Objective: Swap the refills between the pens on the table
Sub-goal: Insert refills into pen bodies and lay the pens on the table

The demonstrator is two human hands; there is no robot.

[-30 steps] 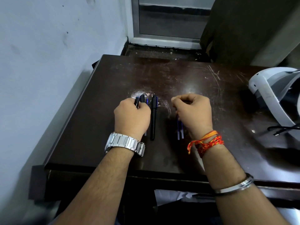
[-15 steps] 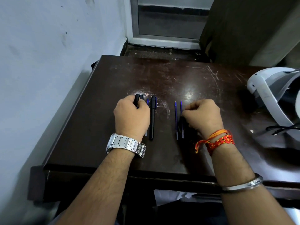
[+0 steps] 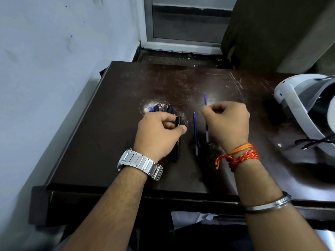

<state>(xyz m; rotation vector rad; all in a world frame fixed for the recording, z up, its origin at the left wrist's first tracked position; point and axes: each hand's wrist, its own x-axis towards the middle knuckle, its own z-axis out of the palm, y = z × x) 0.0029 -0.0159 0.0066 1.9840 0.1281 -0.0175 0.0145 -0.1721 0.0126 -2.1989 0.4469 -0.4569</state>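
We take the blue refill lying flat on the dark table (image 3: 108,142) as our landmark (image 3: 195,134): it sits between our two hands, alone and untouched, running lengthwise away from us. Just left of it our left hand (image 3: 159,134) is curled closed around a black pen barrel (image 3: 178,124), thumb pressed on its upper end, with the barrel's lower end showing below the palm, still near the tabletop. Beyond that hand's knuckles, further left of the landmark, a cluster of black and blue pen pieces (image 3: 157,108) lies on the scuffed patch; we cannot tell caps from barrels there. Just right of the landmark, our right hand (image 3: 226,122) pinches a second blue refill (image 3: 205,98), its tip poking up past the fingers and its tail hanging below them, lifted clear of the table as best we can judge. Well to the right lies a white headset (image 3: 297,109) with a cable. We judge the pens already emptied and the swap half done: both refills are out, and each still has to go into the other barrel and be closed up.
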